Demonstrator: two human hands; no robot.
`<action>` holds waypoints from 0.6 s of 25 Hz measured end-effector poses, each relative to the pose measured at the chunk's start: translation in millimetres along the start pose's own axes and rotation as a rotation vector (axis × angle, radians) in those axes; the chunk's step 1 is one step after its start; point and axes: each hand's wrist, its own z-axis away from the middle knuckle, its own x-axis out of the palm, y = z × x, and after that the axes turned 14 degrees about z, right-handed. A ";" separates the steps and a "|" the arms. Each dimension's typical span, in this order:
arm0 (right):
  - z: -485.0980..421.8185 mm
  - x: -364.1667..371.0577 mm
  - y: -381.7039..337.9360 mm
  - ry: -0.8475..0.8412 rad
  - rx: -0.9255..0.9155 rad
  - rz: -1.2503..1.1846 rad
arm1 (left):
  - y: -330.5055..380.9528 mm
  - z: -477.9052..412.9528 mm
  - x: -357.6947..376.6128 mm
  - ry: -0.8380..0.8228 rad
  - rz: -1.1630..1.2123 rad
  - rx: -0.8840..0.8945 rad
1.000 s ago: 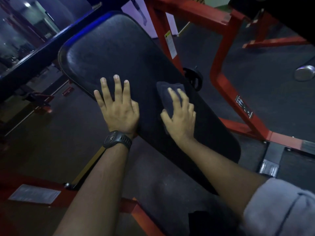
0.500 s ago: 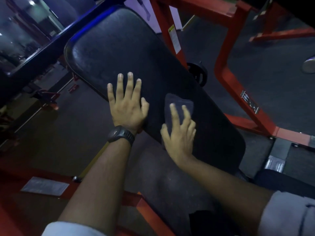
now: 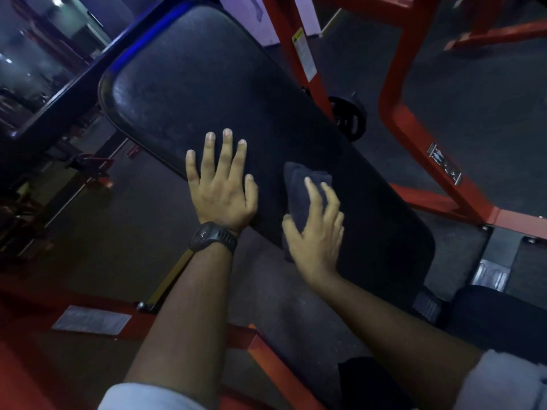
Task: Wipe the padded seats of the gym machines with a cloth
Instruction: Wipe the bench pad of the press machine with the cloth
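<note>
**Dark cloth (image 3: 296,196) on padded seat (image 3: 207,99), half hidden**

Right hand (image 3: 318,232) pressed it down at the near edge, fingers spread, motion-blurred. Left hand (image 3: 220,187) lay flat beside, fingers splayed. Red frame (image 3: 414,137) was cut off above.

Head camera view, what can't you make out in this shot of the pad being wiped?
All in the head view:
- cloth: its near part is hidden under the right hand.
- pad: dim light, so wet or dry patches cannot be told; the left hand covers part of it.
- label on the red frame: too small and blurred to read.
- red frame: its top is cut off by the upper edge.
</note>
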 end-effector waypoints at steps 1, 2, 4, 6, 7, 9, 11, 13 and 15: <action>1.5 0.0 -13.1 0.004 0.034 0.015 | 0.4 -0.4 0.5 0.007 -0.003 0.000; 3.9 0.3 -16.3 0.040 -0.113 0.073 | -0.1 -0.7 1.1 0.016 -0.005 0.003; -11.4 3.5 10.0 0.113 -0.530 0.222 | -0.8 1.0 2.2 0.032 -0.005 0.016; -46.9 2.4 23.3 0.108 -0.279 0.100 | -0.7 1.3 3.6 0.047 0.002 0.020; -53.9 -1.9 16.1 0.066 -0.017 -0.009 | -0.9 1.2 3.9 0.053 0.004 0.018; -47.4 -2.4 -2.8 0.076 -0.002 0.017 | -1.6 2.2 4.2 0.063 0.000 0.022; -47.8 2.5 16.8 0.140 -0.534 0.167 | -1.4 2.4 4.5 0.062 0.000 0.027; -74.3 4.4 27.2 0.128 -0.346 0.087 | -0.7 1.2 4.6 0.056 -0.002 0.020; -77.8 -2.9 3.0 0.085 0.221 -0.074 | -0.2 1.0 4.7 0.056 -0.013 0.017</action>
